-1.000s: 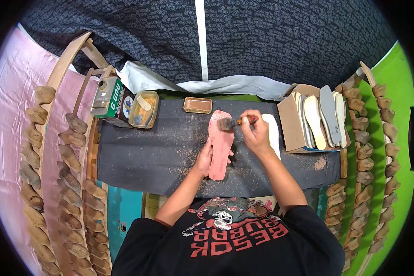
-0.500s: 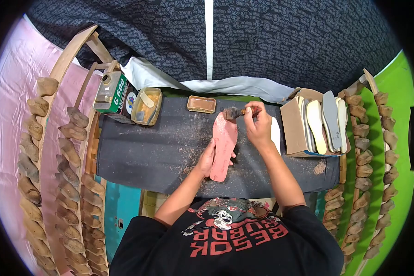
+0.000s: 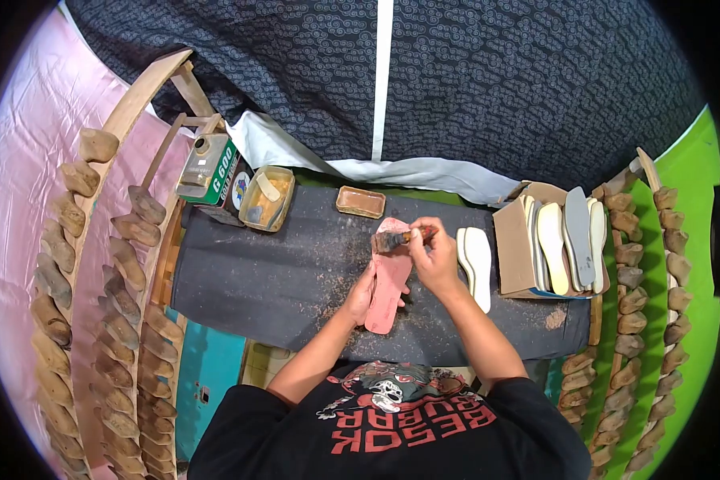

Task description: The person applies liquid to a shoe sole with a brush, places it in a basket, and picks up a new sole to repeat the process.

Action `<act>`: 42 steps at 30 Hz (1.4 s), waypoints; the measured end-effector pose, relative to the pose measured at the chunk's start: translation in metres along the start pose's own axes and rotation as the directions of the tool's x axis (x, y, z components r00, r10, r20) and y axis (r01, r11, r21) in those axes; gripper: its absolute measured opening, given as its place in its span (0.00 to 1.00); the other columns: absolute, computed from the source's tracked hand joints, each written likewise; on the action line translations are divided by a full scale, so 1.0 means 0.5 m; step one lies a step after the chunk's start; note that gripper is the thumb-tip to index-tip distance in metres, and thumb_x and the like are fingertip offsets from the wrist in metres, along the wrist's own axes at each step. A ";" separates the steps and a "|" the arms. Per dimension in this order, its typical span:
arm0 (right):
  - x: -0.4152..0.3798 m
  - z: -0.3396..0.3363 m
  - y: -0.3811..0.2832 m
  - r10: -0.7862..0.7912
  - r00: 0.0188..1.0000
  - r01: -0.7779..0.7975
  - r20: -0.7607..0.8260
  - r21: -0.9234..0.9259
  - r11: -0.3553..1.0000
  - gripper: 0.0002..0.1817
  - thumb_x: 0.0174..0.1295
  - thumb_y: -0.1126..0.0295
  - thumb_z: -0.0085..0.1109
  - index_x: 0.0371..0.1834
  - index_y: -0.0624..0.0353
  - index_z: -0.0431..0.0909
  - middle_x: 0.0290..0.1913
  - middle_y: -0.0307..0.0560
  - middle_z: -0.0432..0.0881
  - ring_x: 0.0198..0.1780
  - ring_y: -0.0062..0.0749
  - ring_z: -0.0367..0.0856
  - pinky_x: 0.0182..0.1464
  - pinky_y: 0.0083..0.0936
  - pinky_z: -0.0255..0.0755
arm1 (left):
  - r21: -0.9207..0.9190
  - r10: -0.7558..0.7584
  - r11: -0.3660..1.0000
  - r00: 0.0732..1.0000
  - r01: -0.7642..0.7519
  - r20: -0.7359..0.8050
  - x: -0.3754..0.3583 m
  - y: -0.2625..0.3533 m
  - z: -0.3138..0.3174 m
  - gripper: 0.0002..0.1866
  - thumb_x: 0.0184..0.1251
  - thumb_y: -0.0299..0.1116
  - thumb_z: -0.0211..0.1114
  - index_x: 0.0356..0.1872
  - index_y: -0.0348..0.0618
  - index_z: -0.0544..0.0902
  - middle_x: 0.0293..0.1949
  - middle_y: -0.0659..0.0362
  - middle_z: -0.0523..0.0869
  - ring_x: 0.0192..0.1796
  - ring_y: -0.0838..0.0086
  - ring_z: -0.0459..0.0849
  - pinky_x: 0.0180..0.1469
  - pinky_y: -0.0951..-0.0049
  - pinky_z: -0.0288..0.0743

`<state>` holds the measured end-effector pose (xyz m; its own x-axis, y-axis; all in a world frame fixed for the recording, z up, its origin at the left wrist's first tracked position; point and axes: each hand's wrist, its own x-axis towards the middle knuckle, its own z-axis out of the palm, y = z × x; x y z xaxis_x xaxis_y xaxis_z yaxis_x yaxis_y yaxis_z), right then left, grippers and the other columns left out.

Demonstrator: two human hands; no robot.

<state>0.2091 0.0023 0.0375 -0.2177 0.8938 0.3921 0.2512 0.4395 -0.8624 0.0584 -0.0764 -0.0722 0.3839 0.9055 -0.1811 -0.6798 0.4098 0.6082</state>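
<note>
A pink insole (image 3: 390, 290) slants above the dark worktable, its forefoot end pointing away from me. My left hand (image 3: 364, 298) grips it from beneath and at the left edge, with fingertips showing past the right side. In my right hand (image 3: 434, 258) is a brush (image 3: 390, 241), held by its dark handle; the bristles touch the upper part of the insole. Just right of that hand lie white insoles (image 3: 477, 268), stacked on the table. Beyond the insole sits a small brown tray (image 3: 361, 202).
A G 600 can (image 3: 214, 178) stands back left, beside a plastic tub (image 3: 267, 199) containing glue-coloured matter and tools. At right, a cardboard box (image 3: 518, 254) holds upright insoles. Racks of wooden shoe lasts (image 3: 126, 268) flank both sides. Crumbs litter the dark table cover (image 3: 240, 276).
The brush has moved from the insole's top end down toward its middle, towards me. My left hand still holds the insole. The whole view has shifted slightly.
</note>
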 end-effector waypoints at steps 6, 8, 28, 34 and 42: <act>0.065 0.000 0.048 -0.063 0.974 0.056 -0.220 -0.037 0.998 0.06 0.72 0.73 0.56 0.47 0.62 0.75 0.29 0.44 0.82 0.29 0.22 0.78 0.33 0.24 0.72 | -0.005 0.014 1.000 1.000 -0.014 0.007 -0.004 -0.008 -0.014 0.38 0.79 0.65 0.38 0.67 0.40 0.72 0.46 0.47 0.87 0.45 0.62 0.89 0.44 0.63 0.86; 0.105 0.007 0.092 -0.070 0.970 0.061 -0.232 -0.046 0.997 0.06 0.73 0.73 0.56 0.46 0.63 0.75 0.30 0.43 0.82 0.29 0.22 0.79 0.32 0.23 0.73 | -0.031 0.005 0.999 0.998 -0.007 -0.058 -0.011 -0.011 -0.013 0.38 0.78 0.65 0.39 0.68 0.40 0.72 0.47 0.47 0.87 0.46 0.62 0.88 0.45 0.62 0.87; 0.196 0.168 0.260 0.267 0.962 -0.266 0.052 -0.031 0.964 0.13 0.71 0.66 0.59 0.43 0.68 0.76 0.30 0.54 0.86 0.26 0.35 0.87 0.30 0.31 0.79 | -0.046 0.028 0.998 0.988 -0.036 -0.155 -0.083 0.003 -0.054 0.37 0.79 0.64 0.38 0.68 0.41 0.71 0.46 0.46 0.87 0.42 0.62 0.89 0.46 0.61 0.86; 0.189 0.146 0.264 0.165 0.986 -0.152 0.037 -0.245 0.958 0.13 0.72 0.63 0.59 0.42 0.66 0.76 0.30 0.54 0.86 0.28 0.34 0.87 0.33 0.32 0.79 | -0.069 0.007 0.998 0.995 -0.014 -0.097 -0.077 0.017 -0.059 0.38 0.78 0.65 0.40 0.67 0.40 0.73 0.46 0.48 0.87 0.46 0.63 0.88 0.48 0.62 0.85; 0.184 0.075 0.128 0.242 0.965 -0.226 -0.101 0.147 0.963 0.11 0.73 0.67 0.59 0.44 0.65 0.76 0.31 0.47 0.85 0.29 0.25 0.85 0.30 0.22 0.78 | -0.071 0.074 0.994 0.994 -0.079 -0.081 -0.050 0.031 -0.040 0.37 0.80 0.63 0.38 0.68 0.39 0.72 0.49 0.49 0.87 0.49 0.62 0.88 0.48 0.60 0.86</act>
<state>0.1696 0.1090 0.0064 -0.0541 0.9779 0.2021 0.1525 0.2082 -0.9661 0.0258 -0.0904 -0.0740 0.2810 0.9391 -0.1978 -0.7505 0.3435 0.5647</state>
